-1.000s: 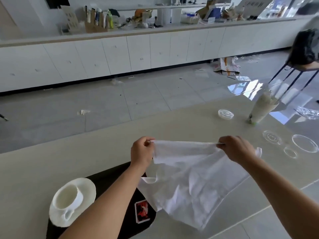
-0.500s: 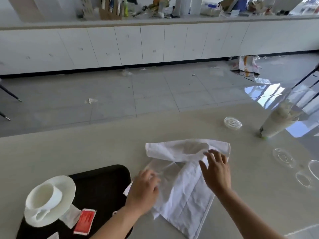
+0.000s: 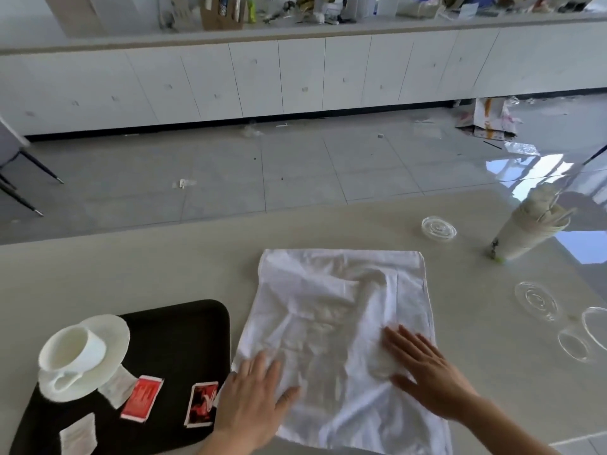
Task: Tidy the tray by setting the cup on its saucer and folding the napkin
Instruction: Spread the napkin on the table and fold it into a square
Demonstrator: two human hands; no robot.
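Observation:
A white cloth napkin (image 3: 335,310) lies spread out flat on the beige table, just right of the black tray (image 3: 184,330). My left hand (image 3: 253,399) rests palm down on its near left corner, fingers spread. My right hand (image 3: 423,372) presses flat on its near right part, fingers apart. On the tray's left end a white cup (image 3: 74,349) stands on its white saucer (image 3: 111,326), handle toward me. Neither hand grips anything.
Red sachets (image 3: 142,402) and white packets (image 3: 78,433) lie on the tray. To the right sit clear plastic lids (image 3: 438,228), clear dishes (image 3: 535,300) and a tipped-looking paper cup stack (image 3: 532,229). The table's far edge runs behind the napkin.
The napkin, held up by both hands a second ago, was laid down and is now spread flat. Both hands have let go and slid toward me over it.

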